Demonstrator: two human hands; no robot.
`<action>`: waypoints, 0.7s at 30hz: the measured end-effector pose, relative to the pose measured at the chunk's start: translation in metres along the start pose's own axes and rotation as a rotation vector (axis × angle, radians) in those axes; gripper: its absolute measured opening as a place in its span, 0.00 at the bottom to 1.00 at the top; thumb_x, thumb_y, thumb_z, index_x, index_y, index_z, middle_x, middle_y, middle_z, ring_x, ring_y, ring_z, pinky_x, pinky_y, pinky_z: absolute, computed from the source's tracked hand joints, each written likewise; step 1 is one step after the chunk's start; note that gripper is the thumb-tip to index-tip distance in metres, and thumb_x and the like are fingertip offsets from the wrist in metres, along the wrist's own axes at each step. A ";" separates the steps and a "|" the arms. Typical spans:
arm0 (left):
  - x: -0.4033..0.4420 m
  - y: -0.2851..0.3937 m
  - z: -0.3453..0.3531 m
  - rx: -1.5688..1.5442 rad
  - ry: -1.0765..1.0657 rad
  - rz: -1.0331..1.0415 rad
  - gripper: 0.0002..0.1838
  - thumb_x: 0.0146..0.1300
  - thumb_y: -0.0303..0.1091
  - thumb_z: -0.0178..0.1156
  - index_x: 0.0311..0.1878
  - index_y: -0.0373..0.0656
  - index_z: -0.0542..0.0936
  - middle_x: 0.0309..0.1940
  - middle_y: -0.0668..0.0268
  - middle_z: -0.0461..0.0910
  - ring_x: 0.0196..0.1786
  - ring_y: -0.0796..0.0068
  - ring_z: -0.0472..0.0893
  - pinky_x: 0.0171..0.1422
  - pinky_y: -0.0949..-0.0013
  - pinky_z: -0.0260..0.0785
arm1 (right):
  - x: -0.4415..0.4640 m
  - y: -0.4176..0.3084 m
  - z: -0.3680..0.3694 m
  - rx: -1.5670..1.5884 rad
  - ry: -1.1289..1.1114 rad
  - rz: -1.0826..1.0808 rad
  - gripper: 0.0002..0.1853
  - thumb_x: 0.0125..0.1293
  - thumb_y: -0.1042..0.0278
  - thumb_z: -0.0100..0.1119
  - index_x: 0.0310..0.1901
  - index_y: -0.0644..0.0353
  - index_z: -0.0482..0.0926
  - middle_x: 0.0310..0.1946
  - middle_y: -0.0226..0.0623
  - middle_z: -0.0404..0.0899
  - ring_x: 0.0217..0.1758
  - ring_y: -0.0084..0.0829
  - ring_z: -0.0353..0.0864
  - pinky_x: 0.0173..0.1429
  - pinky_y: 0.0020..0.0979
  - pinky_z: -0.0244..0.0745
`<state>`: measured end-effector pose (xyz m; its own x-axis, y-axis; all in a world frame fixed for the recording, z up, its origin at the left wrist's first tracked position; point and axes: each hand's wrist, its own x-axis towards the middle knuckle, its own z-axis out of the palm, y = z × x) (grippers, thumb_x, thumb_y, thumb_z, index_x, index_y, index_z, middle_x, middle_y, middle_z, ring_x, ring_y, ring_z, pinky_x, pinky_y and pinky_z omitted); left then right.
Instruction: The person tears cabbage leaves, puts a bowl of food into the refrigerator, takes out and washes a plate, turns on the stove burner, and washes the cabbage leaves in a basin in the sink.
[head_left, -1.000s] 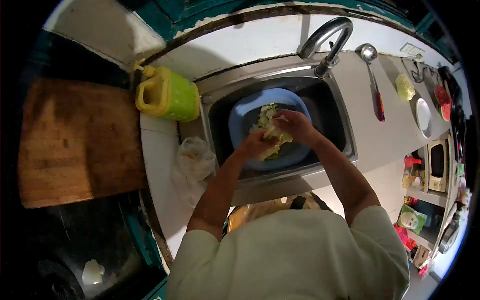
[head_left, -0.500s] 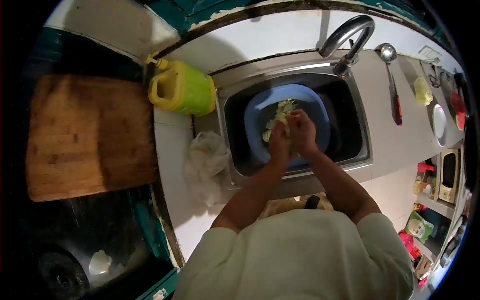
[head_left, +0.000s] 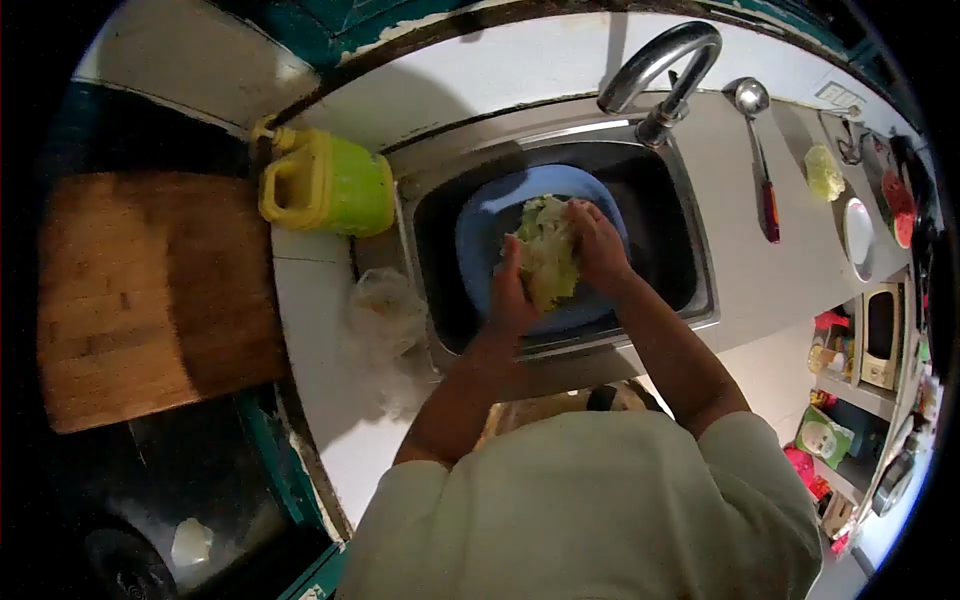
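Pale green, crinkled cabbage leaves (head_left: pixel 548 255) are bunched between my two hands over a blue plastic basin (head_left: pixel 480 215). My left hand (head_left: pixel 512 292) presses on the near left side of the bunch, thumb pointing up. On the right side, my right hand (head_left: pixel 600 248) has its fingers curled round the leaves' edge. The basin sits inside a dark sink (head_left: pixel 668 262) with a metal rim. Whether water stands in the basin is hard to tell, and the leaves hide much of its bottom.
A faucet (head_left: pixel 665 85) arches behind the sink. A yellow-green jug (head_left: pixel 345 185) and a crumpled plastic bag (head_left: pixel 388 312) stand left of it; farther left lies a wooden cutting board (head_left: pixel 155 295). A ladle (head_left: pixel 762 165) and a white dish (head_left: pixel 858 238) rest on the right counter.
My hands were close together over the leaves; now they are farther apart, with the bunch raised and more visible between them. The whole view has shifted slightly, moving surroundings left.
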<state>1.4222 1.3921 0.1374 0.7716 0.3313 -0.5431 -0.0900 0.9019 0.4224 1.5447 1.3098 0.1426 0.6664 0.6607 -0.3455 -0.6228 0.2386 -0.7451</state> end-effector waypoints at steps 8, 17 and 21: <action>0.001 0.036 -0.053 0.558 0.230 0.276 0.18 0.57 0.36 0.58 0.50 0.42 0.70 0.43 0.63 0.74 0.42 0.66 0.75 0.42 0.60 0.68 | 0.014 -0.022 -0.045 -0.260 0.231 -0.031 0.12 0.61 0.60 0.52 0.42 0.56 0.73 0.33 0.26 0.74 0.36 0.22 0.73 0.39 0.27 0.70; 0.101 0.028 -0.088 1.567 0.578 0.355 0.16 0.56 0.38 0.56 0.46 0.44 0.72 0.40 0.61 0.76 0.42 0.61 0.76 0.44 0.57 0.68 | 0.089 0.063 -0.071 -1.695 -0.052 -0.277 0.09 0.61 0.68 0.45 0.42 0.57 0.71 0.41 0.46 0.73 0.43 0.46 0.73 0.44 0.43 0.69; 0.143 -0.002 -0.104 2.189 0.366 -0.051 0.15 0.58 0.35 0.50 0.48 0.43 0.71 0.43 0.56 0.74 0.45 0.58 0.75 0.48 0.55 0.68 | 0.075 0.123 -0.093 -1.926 -0.538 0.033 0.11 0.55 0.70 0.51 0.41 0.57 0.71 0.40 0.47 0.72 0.42 0.45 0.74 0.44 0.43 0.72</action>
<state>1.4674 1.4661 -0.0167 0.6099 0.5821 -0.5378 0.7566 -0.6295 0.1767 1.5559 1.3223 -0.0279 0.2688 0.8419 -0.4679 0.7914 -0.4700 -0.3909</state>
